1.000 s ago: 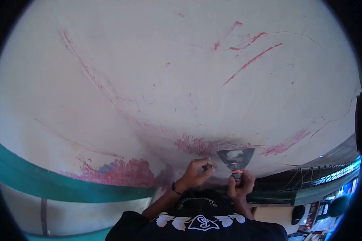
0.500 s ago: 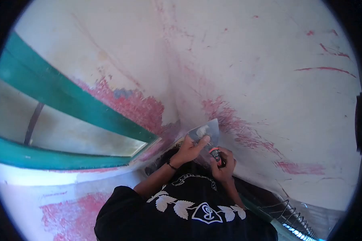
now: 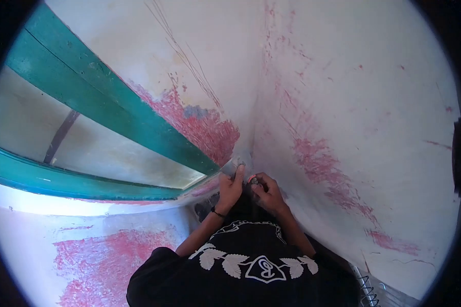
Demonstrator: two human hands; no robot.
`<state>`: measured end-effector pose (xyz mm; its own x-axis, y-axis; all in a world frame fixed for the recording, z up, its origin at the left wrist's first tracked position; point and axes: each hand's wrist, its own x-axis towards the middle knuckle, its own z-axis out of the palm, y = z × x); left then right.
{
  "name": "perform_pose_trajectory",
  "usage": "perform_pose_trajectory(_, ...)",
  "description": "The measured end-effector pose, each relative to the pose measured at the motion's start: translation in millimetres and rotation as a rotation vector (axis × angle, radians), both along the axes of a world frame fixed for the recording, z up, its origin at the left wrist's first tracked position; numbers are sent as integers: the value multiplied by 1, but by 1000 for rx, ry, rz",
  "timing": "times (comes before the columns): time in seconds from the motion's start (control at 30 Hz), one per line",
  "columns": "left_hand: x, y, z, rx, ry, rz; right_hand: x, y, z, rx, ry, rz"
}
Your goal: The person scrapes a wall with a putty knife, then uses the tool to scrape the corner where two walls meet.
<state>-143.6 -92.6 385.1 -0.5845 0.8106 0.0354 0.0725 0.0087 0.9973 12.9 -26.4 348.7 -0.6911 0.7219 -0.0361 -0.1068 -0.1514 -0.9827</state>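
Note:
A putty knife with a wide metal blade [image 3: 231,167] is held between both hands near the wall corner. My left hand [image 3: 231,188] grips the blade, its thumb lying on the metal. My right hand [image 3: 269,193] is closed around the red and black handle [image 3: 253,180], at the right of the blade. The blade's far edge lies close to the lower end of the green frame; whether it touches the wall is unclear.
A green frame [image 3: 107,105] with a pale panel crosses the left side. Pink-red patches [image 3: 210,134] mark the white walls [image 3: 394,117] on both sides of the corner. Coiled wire [image 3: 366,289] shows at the lower right. A black shirt [image 3: 245,286] fills the bottom.
The view has shifted, and the frame and corner appear further right. The blade has turned, now seen more narrowly and pointing toward the left wall. Both hands still hold the tool.

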Motion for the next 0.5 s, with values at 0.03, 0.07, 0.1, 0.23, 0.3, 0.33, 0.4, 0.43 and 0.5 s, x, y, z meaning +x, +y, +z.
perform_pose_trajectory(0.03,-5,5,1,-11,33,4,-7,6,-2,-150,30,31)
perform_pose_trajectory(0.07,-7,11,2,35,44,57,-12,11,-2,-112,10,34)
perform_pose_trajectory(0.1,-12,19,4,83,60,107,-20,17,2,-71,-4,33)
perform_pose_trajectory(0.23,-27,50,10,229,-59,222,-54,32,30,291,18,-217)
perform_pose_trajectory(0.3,-42,61,-1,172,-75,188,-67,36,20,563,-7,-312)
perform_pose_trajectory(0.33,-48,65,-5,137,-82,170,-72,35,12,692,-22,-360)
perform_pose_trajectory(0.4,-50,72,-10,141,-231,151,-77,30,-3,725,-92,-349)
perform_pose_trajectory(0.43,-51,75,-10,143,-306,143,-78,28,-9,741,-126,-342)
perform_pose_trajectory(0.5,-59,75,-12,121,-187,162,-86,32,-13,813,-93,-393)
